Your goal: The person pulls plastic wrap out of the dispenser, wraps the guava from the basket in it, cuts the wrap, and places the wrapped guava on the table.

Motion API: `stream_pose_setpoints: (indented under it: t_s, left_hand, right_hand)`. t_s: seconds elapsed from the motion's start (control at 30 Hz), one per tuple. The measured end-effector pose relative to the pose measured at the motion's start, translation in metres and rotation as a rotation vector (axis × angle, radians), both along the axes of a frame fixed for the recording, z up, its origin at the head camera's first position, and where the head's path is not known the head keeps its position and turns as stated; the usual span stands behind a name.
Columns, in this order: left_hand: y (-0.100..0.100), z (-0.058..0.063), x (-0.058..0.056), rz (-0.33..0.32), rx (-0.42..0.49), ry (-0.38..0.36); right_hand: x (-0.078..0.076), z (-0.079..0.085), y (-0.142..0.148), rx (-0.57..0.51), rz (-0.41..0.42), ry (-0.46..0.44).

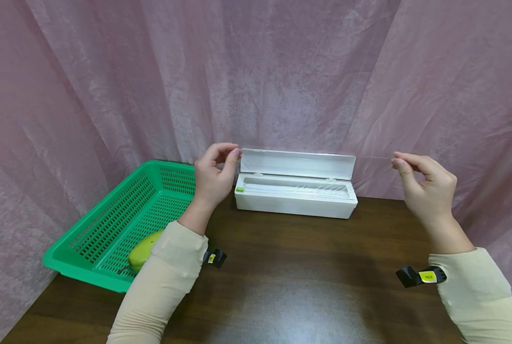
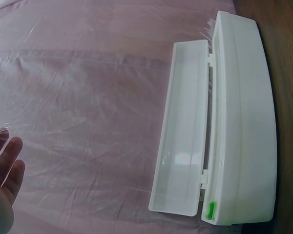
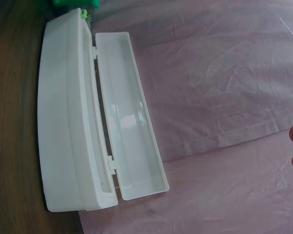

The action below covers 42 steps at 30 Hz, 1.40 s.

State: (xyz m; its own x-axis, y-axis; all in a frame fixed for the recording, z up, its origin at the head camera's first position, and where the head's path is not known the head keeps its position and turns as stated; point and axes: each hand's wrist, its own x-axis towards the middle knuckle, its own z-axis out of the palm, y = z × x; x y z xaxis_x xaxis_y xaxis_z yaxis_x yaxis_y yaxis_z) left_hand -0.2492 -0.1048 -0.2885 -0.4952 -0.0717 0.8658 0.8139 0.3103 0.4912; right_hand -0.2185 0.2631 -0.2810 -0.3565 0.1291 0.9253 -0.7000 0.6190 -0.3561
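A clear sheet of plastic wrap (image 1: 373,157) is stretched between the two hands, its upper edge showing as a faint line. My left hand (image 1: 215,173) pinches one end between thumb and fingertips, close to the left end of the raised lid. Out to the right, my right hand (image 1: 430,184) pinches the other end. Behind the sheet stands a white plastic wrap dispenser box (image 1: 294,205) with its hinged lid (image 1: 299,164) up and a green slider (image 1: 240,189) at its left end. In the left wrist view, wrinkles and glints show on the wrap (image 2: 83,97).
A green perforated basket (image 1: 84,210) sits on the left of the brown wooden table (image 1: 290,267). Inside it lies a yellow-green fruit (image 1: 142,251), partly hidden by the left sleeve. A pink curtain (image 1: 282,71) hangs right behind the box.
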Motion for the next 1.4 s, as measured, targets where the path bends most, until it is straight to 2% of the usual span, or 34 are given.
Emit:
stream_pose_setpoints:
  t_s: [0.53,0.93,1.4]
  left_hand:
    - [0.001,0.003,0.003,0.031,-0.013,0.04]
    - [0.001,0.005,0.004,0.049,-0.009,0.091]
    - [0.001,0.007,0.007,0.053,-0.019,0.099]
  right_hand:
    - [0.008,0.005,-0.006,-0.027,0.018,0.032]
    - [0.0,0.001,0.003,-0.026,0.031,0.044]
    - [-0.001,0.001,0.004,-0.048,0.03,0.069]
